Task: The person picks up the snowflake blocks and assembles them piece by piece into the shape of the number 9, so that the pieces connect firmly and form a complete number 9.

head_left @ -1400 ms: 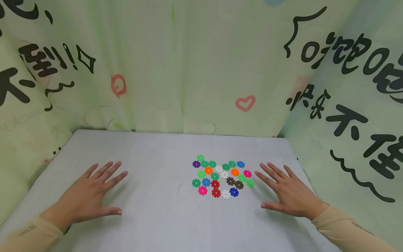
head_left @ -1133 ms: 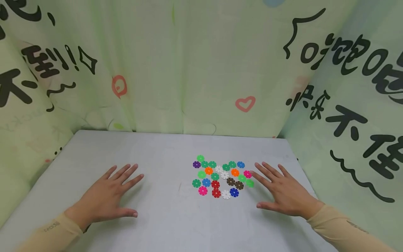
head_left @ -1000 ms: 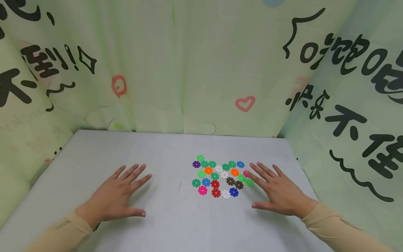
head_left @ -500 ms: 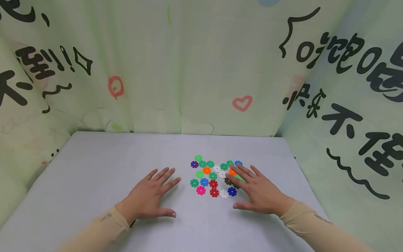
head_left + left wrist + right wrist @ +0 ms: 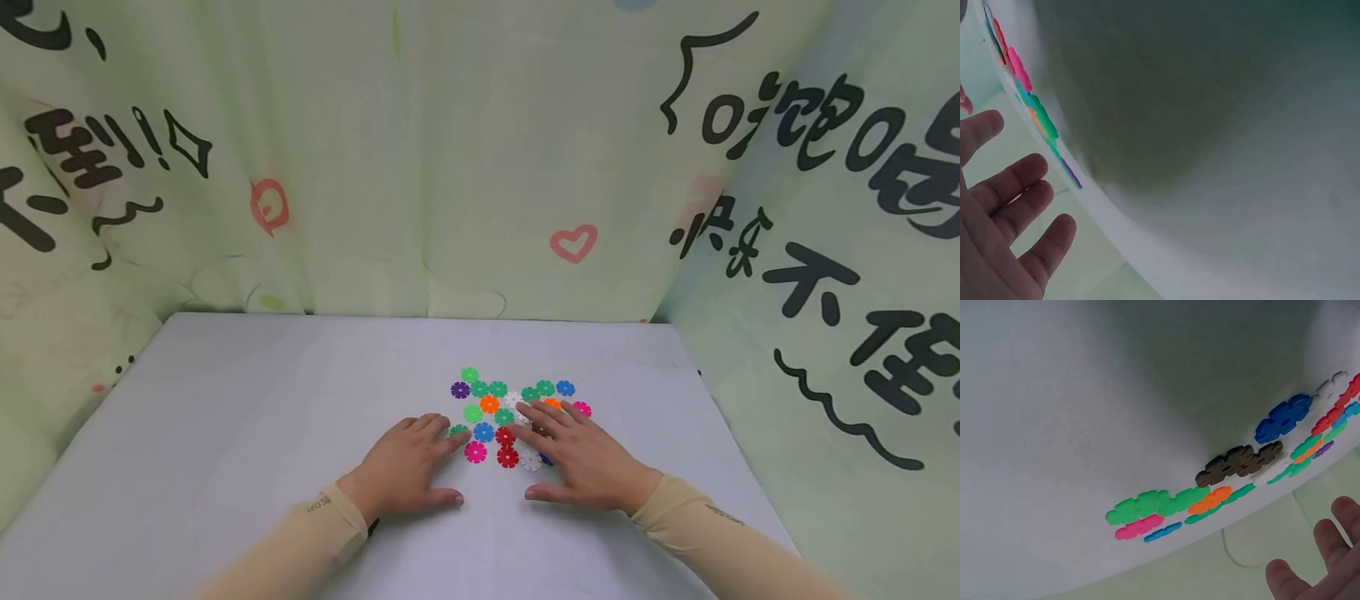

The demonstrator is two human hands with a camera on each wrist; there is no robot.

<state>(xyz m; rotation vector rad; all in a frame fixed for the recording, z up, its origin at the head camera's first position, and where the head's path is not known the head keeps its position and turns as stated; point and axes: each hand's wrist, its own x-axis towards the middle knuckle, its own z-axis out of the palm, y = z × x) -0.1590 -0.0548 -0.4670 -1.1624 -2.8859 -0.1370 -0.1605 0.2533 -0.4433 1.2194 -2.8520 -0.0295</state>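
Note:
Several flat, notched plastic discs in mixed colours lie spread on the table, among them a pink disc (image 5: 476, 452), a red disc (image 5: 507, 457) and a purple disc (image 5: 461, 390). My left hand (image 5: 401, 467), fingers spread and holding nothing, hovers at the left edge of the spread, partly covering a green disc. Above its right side is my right hand (image 5: 581, 458), also spread and holding nothing. It hides part of the dark blue disc (image 5: 1283, 419) and the brown discs (image 5: 1225, 465), which the right wrist view shows flat on the table, apart from the fingertips (image 5: 1285, 575).
The white table (image 5: 285, 383) runs back to a pale green curtain (image 5: 352, 167) with printed lettering and a red heart. More of this cloth hangs at the left and right sides. Both forearms wear beige sleeves (image 5: 300, 533).
Both hands have moved inward, the left to the right and the right to the left, over the edges of the discs. The left fingers look slightly more bent. The discs lie as before.

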